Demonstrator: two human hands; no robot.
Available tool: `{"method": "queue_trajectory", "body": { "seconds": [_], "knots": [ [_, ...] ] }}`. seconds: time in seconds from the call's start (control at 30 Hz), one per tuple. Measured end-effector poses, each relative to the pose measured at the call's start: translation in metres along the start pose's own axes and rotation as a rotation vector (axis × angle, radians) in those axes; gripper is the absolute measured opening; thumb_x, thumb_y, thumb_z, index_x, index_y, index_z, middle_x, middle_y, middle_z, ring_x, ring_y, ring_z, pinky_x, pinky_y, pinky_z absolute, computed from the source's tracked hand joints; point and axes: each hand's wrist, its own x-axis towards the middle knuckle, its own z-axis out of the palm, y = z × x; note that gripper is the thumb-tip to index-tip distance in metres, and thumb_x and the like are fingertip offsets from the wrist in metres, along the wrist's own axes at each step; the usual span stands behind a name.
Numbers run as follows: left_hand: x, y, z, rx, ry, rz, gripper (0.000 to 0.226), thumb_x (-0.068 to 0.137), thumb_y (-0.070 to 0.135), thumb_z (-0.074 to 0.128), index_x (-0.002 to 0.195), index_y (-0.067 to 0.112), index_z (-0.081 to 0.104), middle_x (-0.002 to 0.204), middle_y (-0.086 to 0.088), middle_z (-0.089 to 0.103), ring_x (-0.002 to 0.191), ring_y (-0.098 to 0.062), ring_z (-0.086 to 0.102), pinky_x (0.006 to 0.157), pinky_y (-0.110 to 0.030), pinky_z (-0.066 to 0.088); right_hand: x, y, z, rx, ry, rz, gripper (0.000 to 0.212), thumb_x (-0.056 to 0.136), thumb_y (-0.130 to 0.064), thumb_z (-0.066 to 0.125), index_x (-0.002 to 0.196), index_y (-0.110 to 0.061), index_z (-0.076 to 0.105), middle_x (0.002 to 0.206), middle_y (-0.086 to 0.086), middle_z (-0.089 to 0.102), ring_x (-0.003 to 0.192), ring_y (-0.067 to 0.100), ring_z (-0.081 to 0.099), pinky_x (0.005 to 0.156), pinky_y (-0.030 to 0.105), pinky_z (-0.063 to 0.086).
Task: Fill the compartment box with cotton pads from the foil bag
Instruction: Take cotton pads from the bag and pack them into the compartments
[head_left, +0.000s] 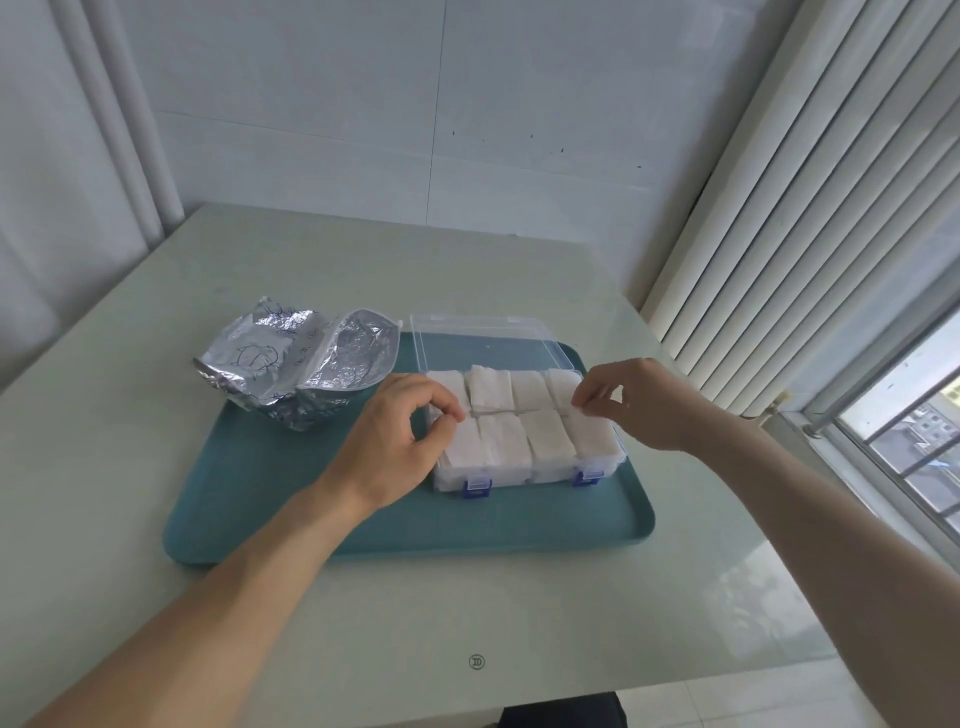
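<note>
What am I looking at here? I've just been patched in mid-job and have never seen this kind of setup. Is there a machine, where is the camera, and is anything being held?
There is no machine. A person works with two bare hands, and the single picture comes from a wide-angle camera worn on their head, looking forward and down, which is why both forearms reach in from the bottom.

On the pale table lies a teal tray. On it stands a clear compartment box with blue latches, its lid open at the back; every visible compartment holds white cotton pads. The crumpled foil bag lies open at the tray's far left corner.

The left hand is at the box's left edge and the right hand at its right edge, fingertips curled on the pads there. Whether they pinch pads or just press them down is hard to tell.
</note>
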Motion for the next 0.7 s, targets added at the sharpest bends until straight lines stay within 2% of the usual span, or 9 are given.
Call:
{"method": "queue_trajectory", "body": {
  "seconds": [0.07, 0.13, 0.23, 0.3, 0.4, 0.47, 0.6, 0.7],
  "knots": [
    [0.000, 0.000, 0.000, 0.002, -0.006, -0.004, 0.012, 0.087, 0.012, 0.066, 0.086, 0.023, 0.070, 0.094, 0.015, 0.069, 0.106, -0.007, 0.055, 0.091, -0.012, 0.037, 0.000, -0.002, -0.005, 0.053, 0.019, 0.028, 0.020, 0.097, -0.008, 0.061, 0.095, -0.025, 0.071, 0.094, -0.006, 0.070, 0.081, 0.006, 0.063, 0.074, 0.011, 0.046],
    [0.000, 0.000, 0.000, 0.001, -0.006, -0.009, 0.014, 0.088, 0.010, 0.066, 0.086, 0.023, 0.070, 0.094, 0.015, 0.069, 0.106, -0.007, 0.056, 0.091, -0.012, 0.038, 0.000, -0.002, -0.018, 0.183, 0.053, 0.070, 0.026, 0.097, -0.004, 0.057, 0.093, -0.027, 0.068, 0.096, -0.003, 0.067, 0.068, 0.010, 0.061, 0.068, 0.020, 0.051],
    [0.000, 0.001, -0.001, -0.008, 0.003, -0.017, 0.014, 0.089, 0.010, 0.067, 0.086, 0.023, 0.071, 0.094, 0.014, 0.069, 0.105, -0.007, 0.056, 0.091, -0.012, 0.038, 0.001, -0.001, -0.030, 0.238, 0.031, 0.079, 0.029, 0.097, -0.001, 0.055, 0.095, -0.027, 0.067, 0.096, -0.002, 0.065, 0.055, -0.001, 0.054, 0.057, 0.016, 0.047],
    [0.000, 0.002, -0.002, -0.010, 0.005, -0.023, 0.016, 0.089, 0.008, 0.067, 0.086, 0.023, 0.071, 0.094, 0.015, 0.069, 0.105, -0.007, 0.056, 0.091, -0.011, 0.037, 0.003, -0.002, -0.022, 0.165, -0.040, 0.083, 0.027, 0.097, -0.004, 0.058, 0.097, -0.030, 0.066, 0.095, -0.005, 0.064, 0.065, -0.003, 0.057, 0.062, 0.012, 0.044],
    [0.000, 0.002, -0.002, -0.013, 0.007, -0.022, 0.015, 0.089, 0.009, 0.067, 0.087, 0.023, 0.071, 0.094, 0.015, 0.069, 0.106, -0.008, 0.056, 0.091, -0.011, 0.037, 0.002, -0.003, -0.002, 0.074, -0.100, 0.089, 0.020, 0.096, -0.010, 0.062, 0.101, -0.029, 0.065, 0.095, -0.009, 0.065, 0.086, 0.011, 0.062, 0.077, 0.018, 0.048],
    [0.000, 0.001, -0.002, -0.016, 0.011, -0.030, 0.016, 0.089, 0.008, 0.067, 0.087, 0.023, 0.071, 0.095, 0.016, 0.069, 0.107, -0.008, 0.056, 0.092, -0.011, 0.037, -0.001, -0.003, 0.003, 0.042, -0.031, 0.048, 0.017, 0.093, -0.011, 0.068, 0.101, -0.026, 0.068, 0.090, -0.011, 0.068, 0.087, 0.010, 0.064, 0.080, 0.020, 0.049],
    [0.000, 0.001, -0.002, -0.028, 0.016, -0.014, 0.012, 0.088, 0.014, 0.065, 0.086, 0.025, 0.070, 0.094, 0.017, 0.068, 0.106, -0.009, 0.057, 0.092, -0.013, 0.038, -0.010, -0.001, 0.011, 0.002, 0.113, -0.033, 0.011, 0.089, -0.011, 0.073, 0.094, -0.020, 0.073, 0.087, -0.006, 0.069, 0.081, 0.001, 0.063, 0.078, 0.015, 0.048],
    [0.000, 0.003, -0.002, -0.041, 0.016, -0.013, 0.010, 0.086, 0.019, 0.062, 0.086, 0.025, 0.070, 0.093, 0.017, 0.068, 0.106, -0.008, 0.057, 0.092, -0.015, 0.039, -0.014, 0.006, 0.022, -0.112, 0.206, -0.081, 0.011, 0.088, -0.015, 0.076, 0.097, -0.020, 0.072, 0.098, -0.002, 0.065, 0.086, 0.013, 0.061, 0.083, 0.027, 0.049]
  ]
}}
